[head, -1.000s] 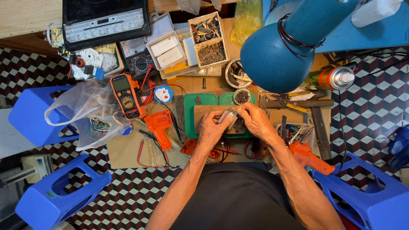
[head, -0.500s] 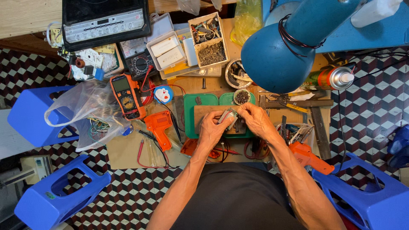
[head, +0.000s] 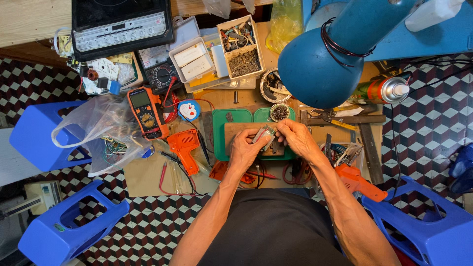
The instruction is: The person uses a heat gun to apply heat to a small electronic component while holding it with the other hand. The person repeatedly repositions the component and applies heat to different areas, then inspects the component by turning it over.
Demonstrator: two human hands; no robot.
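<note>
At frame centre, the left hand (head: 245, 148) and right hand (head: 295, 138) both close their grip on a small metal part (head: 264, 135), pinched between fingertips above the green mat (head: 241, 118). A red-green spray can (head: 379, 90) lies upper right; an orange multimeter (head: 145, 112) left of centre.

Counted around the green mat (head: 217, 129): three blue plastic stools (head: 69, 227), two multimeters (head: 146, 112), one spray can (head: 382, 90), one blue lamp (head: 325, 54), one plastic bag (head: 98, 130).

Over a green tray (head: 219, 148) on the cluttered counter (head: 148, 177), the left hand (head: 245, 150) and right hand (head: 295, 138) pinch a small grey metal part (head: 264, 134) between them, with an orange multimeter (head: 145, 112) lying to the left.
</note>
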